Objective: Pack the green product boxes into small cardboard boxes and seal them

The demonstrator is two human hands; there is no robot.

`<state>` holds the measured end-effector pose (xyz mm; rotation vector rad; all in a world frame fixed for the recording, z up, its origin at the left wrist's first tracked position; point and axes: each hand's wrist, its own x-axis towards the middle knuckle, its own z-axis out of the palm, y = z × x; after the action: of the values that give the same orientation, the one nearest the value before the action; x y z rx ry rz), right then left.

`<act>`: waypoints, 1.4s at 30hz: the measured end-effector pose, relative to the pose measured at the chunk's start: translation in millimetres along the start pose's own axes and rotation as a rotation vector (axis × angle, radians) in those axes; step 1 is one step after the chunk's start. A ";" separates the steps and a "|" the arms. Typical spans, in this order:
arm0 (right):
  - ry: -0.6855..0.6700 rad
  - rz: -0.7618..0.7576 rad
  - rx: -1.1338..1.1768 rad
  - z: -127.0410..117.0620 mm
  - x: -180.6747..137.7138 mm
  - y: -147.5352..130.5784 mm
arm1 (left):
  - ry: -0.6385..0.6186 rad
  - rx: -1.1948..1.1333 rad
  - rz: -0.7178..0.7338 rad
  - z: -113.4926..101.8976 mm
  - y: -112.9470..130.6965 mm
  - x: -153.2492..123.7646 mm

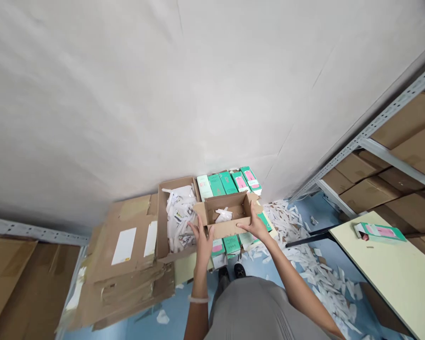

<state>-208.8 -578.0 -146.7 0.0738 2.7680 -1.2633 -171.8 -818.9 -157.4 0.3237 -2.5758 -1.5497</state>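
Left hand: I see it (202, 242) open with the fingers spread, palm turned in, pressing the near left corner of the small cardboard box (223, 230); the forearm rises from the near edge, and a white bangle (198, 299) sits on the wrist.
Right hand: I see it (254, 225) on the box's right side, thumb on the front wall, fingers partly hidden behind the flap; the arm reaches in from the near right.
Grip: both hands hold the box between them, lifted above the floor.
Held box: flaps open, 1 white packet (223, 216) inside, much of its floor bare from my view.
Open carton: to the left of the held box, its wall (162, 217) stands beside a heap of white packets (179, 219) that fills most of it.
Boxes: 5 green and pink product boxes (226, 184) stand in a far row; 3 green boxes (231, 244) show near, below the hands.
Floor: loose white paper scraps (304, 250) lie right; flattened cardboard (134, 283) lies left.
Table: a green and pink box (379, 232) lies on the pale yellow table (393, 278), far right.
Shelving: a metal rack (361, 141) holds cardboard cartons (368, 193).
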 end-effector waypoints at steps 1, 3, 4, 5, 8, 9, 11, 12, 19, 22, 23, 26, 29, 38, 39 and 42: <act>0.001 0.000 0.017 0.3 -1.2 0.4 | -0.015 -0.016 0.020 1.8 -2.8 -1.6; 0.005 -0.004 0.056 1.4 -5.3 1.1 | -0.070 -0.032 0.090 4.3 -12.1 -1.6; 0.015 -0.013 0.077 2.3 -8.4 1.2 | -0.084 -0.023 0.112 4.9 -17.4 -0.5; 0.030 -0.026 0.096 3.3 -12.3 1.0 | -0.092 -0.012 0.128 4.9 -22.2 0.9; 0.096 -0.055 0.143 5.7 -27.8 -0.9 | -0.103 0.014 0.157 1.1 -25.9 2.9; 0.122 -0.056 0.158 5.4 -34.2 -1.8 | -0.109 0.017 0.166 -1.4 -21.9 2.2; 0.176 -0.055 0.188 0.9 -48.3 -3.4 | -0.129 0.014 0.191 -7.0 -5.2 -1.8; 0.206 -0.056 0.203 -3.8 -55.9 -3.9 | -0.148 0.008 0.206 -9.3 6.9 -4.9; 0.436 -0.034 0.197 -82.9 -117.1 9.2 | -0.273 0.004 0.311 15.6 104.0 -37.8; 0.524 -0.001 0.153 -124.7 -148.4 28.9 | -0.328 -0.011 0.419 50.4 132.7 -61.6; 0.546 0.013 0.143 -137.8 -160.3 38.4 | -0.350 -0.020 0.443 64.7 141.0 -71.5; 0.609 0.076 0.122 -174.8 -202.1 78.0 | -0.435 -0.041 0.484 116.1 164.6 -107.0; 0.687 0.185 0.115 -208.5 -254.5 129.8 | -0.589 -0.038 0.514 177.9 186.9 -149.1; 0.839 0.536 0.097 -270.0 -393.0 256.5 | -1.071 -0.038 0.550 354.9 224.6 -249.6; 0.850 0.570 0.115 -274.1 -400.6 267.5 | -1.112 -0.048 0.558 372.4 229.7 -255.6; 0.924 0.654 0.164 -285.3 -417.1 300.8 | -1.241 -0.027 0.600 425.6 250.8 -271.1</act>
<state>211.6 -166.8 -141.2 1.8022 2.7610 -1.4571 -28.6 -274.4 -133.3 -1.7532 -2.8012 -1.7672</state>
